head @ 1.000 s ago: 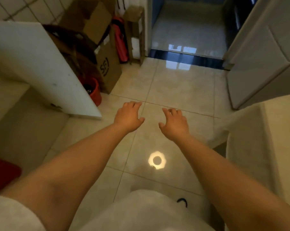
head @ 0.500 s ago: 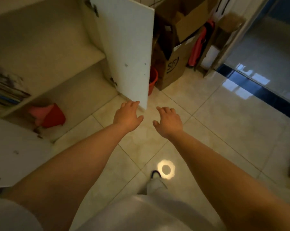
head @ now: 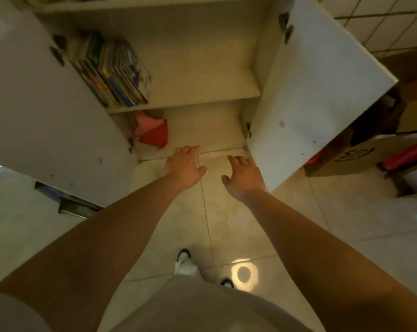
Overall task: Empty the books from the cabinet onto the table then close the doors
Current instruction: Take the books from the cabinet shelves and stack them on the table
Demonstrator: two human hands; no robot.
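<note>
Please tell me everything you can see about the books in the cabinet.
The books are a row of thin, colourful volumes, packed together and leaning, at the left end of the middle shelf beside the open left door. Spines show green, orange, blue and yellow; the outermost cover looks purple and white. No hand touches them. Titles are too blurred to read.

Both arms reach forward, left hand (head: pixel 184 169) and right hand (head: pixel 244 179) empty, fingers relaxed.

Books (head: pixel 111 73) upright at the left end of the cabinet (head: pixel 202 56) shelf, cloth bundle (head: pixel 152 133) below at the bottom compartment's left, both doors (head: pixel 310 97) swung open, cardboard box (head: pixel 360 152) beyond the right door.
</note>
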